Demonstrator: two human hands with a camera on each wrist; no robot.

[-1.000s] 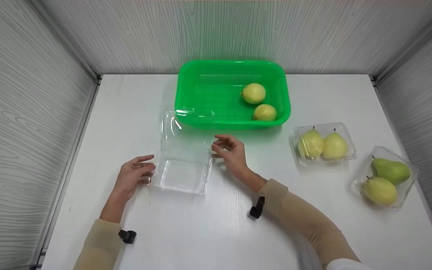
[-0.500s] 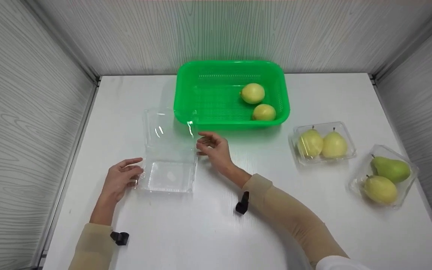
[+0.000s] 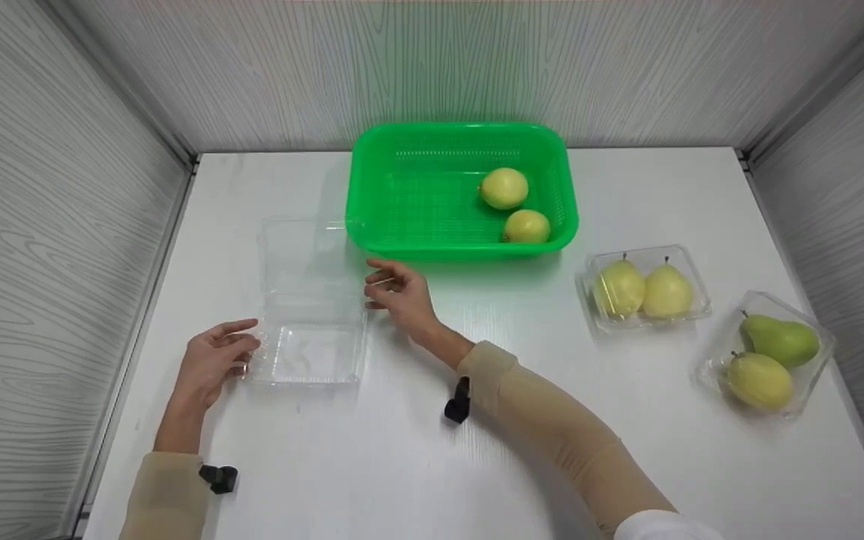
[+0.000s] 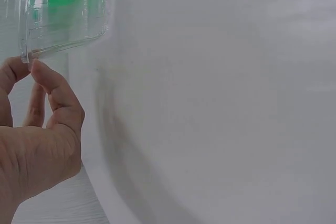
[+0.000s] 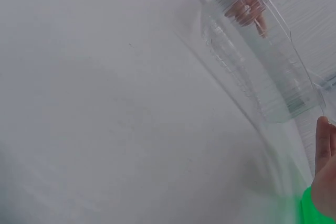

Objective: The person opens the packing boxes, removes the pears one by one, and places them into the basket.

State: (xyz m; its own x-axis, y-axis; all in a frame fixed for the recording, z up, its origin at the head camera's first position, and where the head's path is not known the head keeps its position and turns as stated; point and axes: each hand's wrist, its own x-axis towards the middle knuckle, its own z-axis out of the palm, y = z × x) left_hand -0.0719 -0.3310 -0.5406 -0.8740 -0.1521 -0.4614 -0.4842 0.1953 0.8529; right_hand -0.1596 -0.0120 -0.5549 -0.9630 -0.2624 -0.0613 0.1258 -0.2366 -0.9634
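An unfolded clear plastic clamshell box [image 3: 312, 352] spans the space between both hands in the head view, its lid half toward the basket. My left hand [image 3: 211, 360] pinches the box's left edge between thumb and fingers; the left wrist view shows this pinch at a corner of the box [image 4: 68, 35]. On the other side, my right hand [image 3: 403, 297] holds the right edge near the fold, thumb and fingers drawn together. In the right wrist view the box [image 5: 273, 72] looks tilted, with the right fingertips [image 5: 323, 129] at its edge.
A green plastic basket [image 3: 417, 251] stands at the back with two yellowish pears [image 3: 504, 188] inside. To the right sit two filled clamshells: one holds two yellow pears [image 3: 643, 289], the other a green pear [image 3: 781, 340] and a yellow pear [image 3: 760, 381]. Panels enclose the white table [image 3: 402, 465].
Both hands have moved left together, carrying the open clamshell box with them. Its lid now overlaps only the basket's left corner. The basket and the filled boxes stay in place.
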